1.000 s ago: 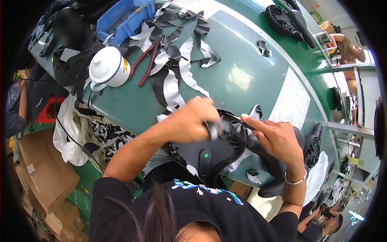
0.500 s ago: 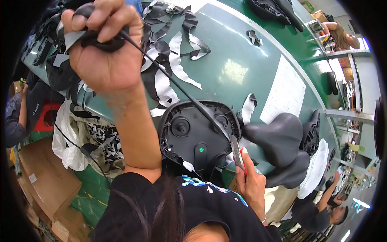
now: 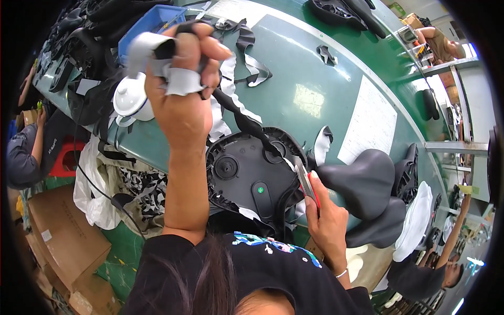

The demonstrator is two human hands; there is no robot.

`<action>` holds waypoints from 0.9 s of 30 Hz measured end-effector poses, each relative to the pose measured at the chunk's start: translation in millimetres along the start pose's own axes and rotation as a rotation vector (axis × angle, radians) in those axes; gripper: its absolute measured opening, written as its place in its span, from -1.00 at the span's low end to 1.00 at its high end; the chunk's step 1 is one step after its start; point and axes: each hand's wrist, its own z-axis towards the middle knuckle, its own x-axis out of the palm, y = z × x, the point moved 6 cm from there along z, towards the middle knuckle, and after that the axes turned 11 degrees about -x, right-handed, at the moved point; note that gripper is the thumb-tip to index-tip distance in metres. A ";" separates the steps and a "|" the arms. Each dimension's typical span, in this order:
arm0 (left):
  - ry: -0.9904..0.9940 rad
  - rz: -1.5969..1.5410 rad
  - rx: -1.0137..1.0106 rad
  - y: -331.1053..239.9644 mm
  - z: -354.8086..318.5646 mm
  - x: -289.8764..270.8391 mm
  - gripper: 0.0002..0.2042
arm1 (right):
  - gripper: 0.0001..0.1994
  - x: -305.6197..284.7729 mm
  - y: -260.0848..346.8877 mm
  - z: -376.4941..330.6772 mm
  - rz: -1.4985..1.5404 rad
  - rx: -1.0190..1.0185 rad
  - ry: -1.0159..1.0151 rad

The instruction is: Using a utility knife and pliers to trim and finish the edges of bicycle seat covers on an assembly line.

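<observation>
Upside down at the table's near edge lies a black bicycle saddle [image 3: 244, 170], its hollow side with round fittings and a green dot facing up. My left hand [image 3: 184, 102], raised above the table to the left, is closed on a black trim strip [image 3: 247, 123] with pale backing. One end wraps the fingers, blurred by motion; the rest runs, twisted, down to the saddle's right rim. My right hand [image 3: 326, 212] grips a red-handled utility knife [image 3: 307, 185]. Its blade tip is at that rim, beside the strip's lower end; exact contact cannot be made out.
Black saddles [image 3: 359, 181] sit right of the knife, near a paper sheet [image 3: 370, 121]. A white lidded mug [image 3: 131, 97], a blue bin [image 3: 149, 26] and offcuts [image 3: 254, 65] lie left and far. Cardboard boxes [image 3: 65, 226] stand lower left. Other people work at both sides.
My left hand has moved right and turned, uncovering the mug and bin. The strip, earlier stretched taut, now hangs twisted. The knife has shifted slightly upward. A person at lower right has raised an arm.
</observation>
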 end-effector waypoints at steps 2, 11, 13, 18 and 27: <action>-0.212 -0.111 0.103 -14.1 5.7 -19.6 -0.71 | -0.47 5.0 10.2 3.1 -0.344 -0.014 0.235; 0.423 0.881 -0.503 38.9 -14.0 -8.5 -0.73 | -0.45 20.9 -18.4 -21.5 0.342 0.241 -0.015; 1.084 1.355 -0.557 98.5 -62.0 -8.1 -0.58 | -0.46 29.2 -32.1 -8.0 0.433 0.126 -0.131; 0.483 0.710 -0.821 120.7 -4.1 -53.4 -0.65 | -0.67 -33.9 -40.2 41.7 0.267 -0.013 -0.449; 0.924 0.897 -0.271 196.1 -7.7 62.4 -0.53 | -0.67 -97.7 -152.3 262.7 0.390 0.025 -0.446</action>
